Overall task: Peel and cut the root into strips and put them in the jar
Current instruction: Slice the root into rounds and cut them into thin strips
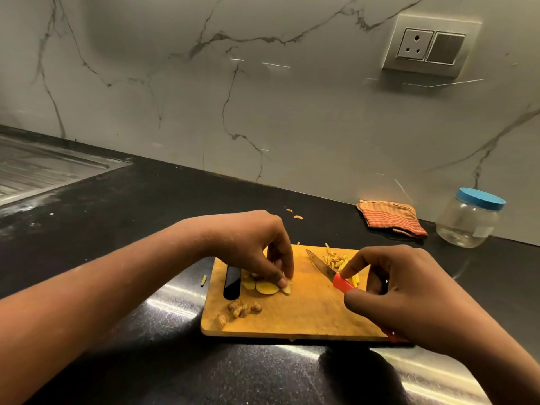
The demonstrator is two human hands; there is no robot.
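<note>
Hands work over a wooden cutting board (pixel 306 314) that lies on a black countertop (pixel 131 229), and we look down on them from above. Our left hand (pixel 257 247) curls downward near the board's left side, thumb and fingertips pinching the rightmost of several pale yellow root slices (pixel 267 287) that lie overlapping there. Our right hand (pixel 409 293) grips a red-handled knife (pixel 330 273), forefinger bent onto the top of the handle, thumb beneath it, the other fingers folded in. The blade points away and to the left, toward a pile of cut strips (pixel 336 258) at the board's far edge. Brown peel scraps (pixel 239 309) sit near the board's front left corner. A clear jar (pixel 470 220) with a blue lid on stands well apart at the far right, by the marble wall, just beside a folded striped cloth (pixel 390 217). A steel sink drainboard (pixel 43 168) shows at far left, and a wall socket (pixel 432 45) is above right.
</note>
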